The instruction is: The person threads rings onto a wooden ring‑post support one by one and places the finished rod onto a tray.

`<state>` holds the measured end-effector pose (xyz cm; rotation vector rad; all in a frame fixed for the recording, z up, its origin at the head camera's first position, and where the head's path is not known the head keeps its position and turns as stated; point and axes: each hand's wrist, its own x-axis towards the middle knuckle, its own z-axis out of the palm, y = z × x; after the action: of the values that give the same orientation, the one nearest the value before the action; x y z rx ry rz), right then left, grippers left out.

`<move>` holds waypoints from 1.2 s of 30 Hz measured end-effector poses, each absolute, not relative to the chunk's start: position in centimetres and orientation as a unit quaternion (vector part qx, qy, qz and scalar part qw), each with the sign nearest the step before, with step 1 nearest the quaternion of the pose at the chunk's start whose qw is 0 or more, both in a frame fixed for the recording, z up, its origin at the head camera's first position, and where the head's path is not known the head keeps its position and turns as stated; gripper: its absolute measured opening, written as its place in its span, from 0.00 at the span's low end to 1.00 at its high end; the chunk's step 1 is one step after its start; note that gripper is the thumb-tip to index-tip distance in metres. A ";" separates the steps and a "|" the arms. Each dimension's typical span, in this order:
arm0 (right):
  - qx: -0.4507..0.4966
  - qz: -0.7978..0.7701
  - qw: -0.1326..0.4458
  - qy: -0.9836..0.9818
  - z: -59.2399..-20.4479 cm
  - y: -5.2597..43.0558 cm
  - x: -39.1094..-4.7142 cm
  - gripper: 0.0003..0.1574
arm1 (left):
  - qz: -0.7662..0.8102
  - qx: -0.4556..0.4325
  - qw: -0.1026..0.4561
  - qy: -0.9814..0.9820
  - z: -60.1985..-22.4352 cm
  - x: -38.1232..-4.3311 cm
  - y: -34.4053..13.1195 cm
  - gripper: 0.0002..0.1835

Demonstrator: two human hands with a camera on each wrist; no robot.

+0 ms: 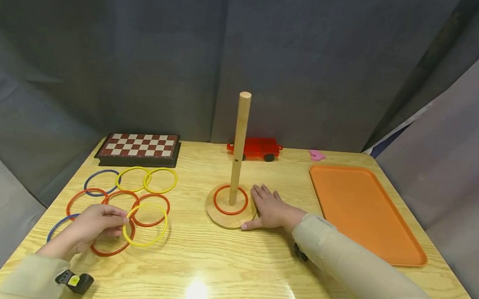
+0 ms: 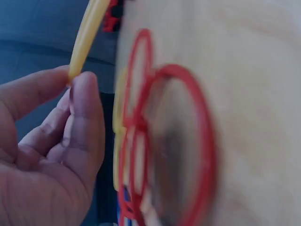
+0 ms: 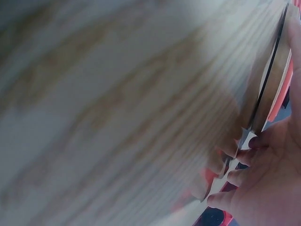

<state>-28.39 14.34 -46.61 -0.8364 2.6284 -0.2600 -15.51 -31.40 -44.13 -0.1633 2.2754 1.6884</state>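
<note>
My left hand (image 1: 95,225) pinches a thin yellow ring (image 1: 145,245) between thumb and fingers. That ring is raised above the red rings (image 1: 109,254) at the table's left; in the left wrist view the yellow ring (image 2: 87,40) shows only in part. At mid-table stands an upright wooden post (image 1: 240,140) on a round wooden base (image 1: 220,220). One red ring (image 1: 228,213) lies on the base around the post's foot. With fingers spread, my right hand (image 1: 273,211) rests on the table, touching the base's right edge.
Behind the red rings lie two yellow rings (image 1: 175,184) and a blue ring (image 1: 94,175). A checkerboard box (image 1: 138,145), a red toy wagon (image 1: 262,147) and a pink piece (image 1: 316,155) are at the back. An orange tray (image 1: 367,212) lies right.
</note>
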 end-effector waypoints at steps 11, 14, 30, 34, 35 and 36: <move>-0.292 -0.082 0.183 0.935 -46.2 14.4 -28.3 0.78 | 0.721 -0.005 0.088 0.688 -38.0 -19.7 -29.5 0.07; -0.290 -0.084 0.185 0.935 -46.2 14.6 -28.2 0.78 | 0.734 0.001 0.070 0.675 -36.2 -20.6 -28.1 0.08; -0.306 -0.065 0.181 0.933 -46.5 13.4 -28.1 0.78 | 0.803 0.030 0.013 0.595 -26.5 -23.2 -22.3 0.05; -0.300 -0.071 0.179 0.934 -46.5 13.5 -28.1 0.78 | 0.827 0.058 -0.004 0.559 -23.7 -23.5 -20.5 0.02; -0.298 -0.072 0.179 0.935 -46.5 13.6 -28.0 0.78 | 0.831 0.064 -0.005 0.553 -23.1 -23.6 -19.9 0.02; -0.296 -0.074 0.179 0.935 -46.5 13.7 -28.0 0.78 | 0.833 0.070 -0.005 0.550 -22.5 -23.7 -19.3 0.01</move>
<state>-28.03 13.65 -46.49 -0.8369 2.6439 -0.2085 -23.72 -19.30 -22.50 0.2204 1.7316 2.6232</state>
